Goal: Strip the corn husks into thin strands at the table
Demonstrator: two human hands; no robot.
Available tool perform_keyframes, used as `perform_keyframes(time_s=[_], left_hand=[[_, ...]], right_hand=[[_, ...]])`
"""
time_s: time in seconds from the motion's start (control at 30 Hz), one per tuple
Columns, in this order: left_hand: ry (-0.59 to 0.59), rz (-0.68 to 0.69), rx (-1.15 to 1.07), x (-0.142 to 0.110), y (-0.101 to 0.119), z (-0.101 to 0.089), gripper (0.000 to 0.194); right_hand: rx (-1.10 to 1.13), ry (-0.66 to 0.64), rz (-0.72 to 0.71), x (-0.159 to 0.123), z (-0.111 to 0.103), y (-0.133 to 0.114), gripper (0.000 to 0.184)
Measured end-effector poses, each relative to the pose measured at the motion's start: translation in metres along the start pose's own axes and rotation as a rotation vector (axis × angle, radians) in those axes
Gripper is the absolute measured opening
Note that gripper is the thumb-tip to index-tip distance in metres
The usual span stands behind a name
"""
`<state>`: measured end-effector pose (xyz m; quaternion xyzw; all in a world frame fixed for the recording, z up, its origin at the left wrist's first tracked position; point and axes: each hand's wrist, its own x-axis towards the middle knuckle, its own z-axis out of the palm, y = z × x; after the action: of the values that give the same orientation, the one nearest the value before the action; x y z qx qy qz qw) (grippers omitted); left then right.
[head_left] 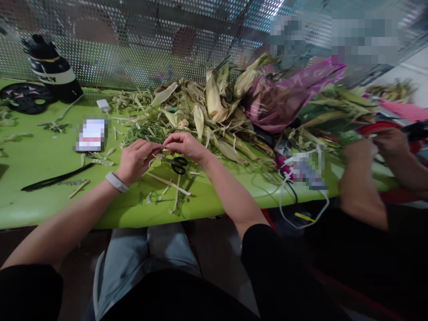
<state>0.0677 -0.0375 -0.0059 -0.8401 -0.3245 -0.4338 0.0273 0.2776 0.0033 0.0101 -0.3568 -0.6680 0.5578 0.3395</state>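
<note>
My left hand [138,157], with a pale band [117,182] on its wrist, has its fingers pinched together above the green table. Its fingertips meet those of my right hand [182,145], also in a pinch. What lies between them is too small to name. Black-handled scissors [179,165] rest on the table just below my right hand. Behind both hands is a heap of green stems [147,134], with pale dry corn husks [216,100] piled beyond it. Thin pale strips [169,183] lie on the table in front of me.
A phone [91,135], a white charger [103,105] and a black strap [56,177] lie to the left. Behind them stands a black bottle [55,71]. A purple plastic bag [277,100] sits among the husks. At right are a white cable [281,207] and a co-worker's hands [389,142].
</note>
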Motion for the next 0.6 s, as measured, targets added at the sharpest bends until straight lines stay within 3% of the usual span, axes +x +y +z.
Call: perform_keyframes(time_s=[0.07, 0.3, 0.6], left_hand=[[-0.024, -0.031, -0.016, 0.0003, 0.0015, 0.0003, 0.02], [-0.073, -0.131, -0.101, 0.001, 0.0045, -0.0009, 0.025], [-0.129, -0.11, -0.052, -0.0015, -0.0008, -0.0014, 0.023]], right_hand=[[-0.017, 0.005, 0.009, -0.0012, 0.0002, -0.0032, 0.019], [-0.116, -0.16, -0.02, -0.0033, -0.0006, -0.0028, 0.032], [-0.197, -0.135, -0.012, -0.002, -0.0022, 0.0009, 0.033]])
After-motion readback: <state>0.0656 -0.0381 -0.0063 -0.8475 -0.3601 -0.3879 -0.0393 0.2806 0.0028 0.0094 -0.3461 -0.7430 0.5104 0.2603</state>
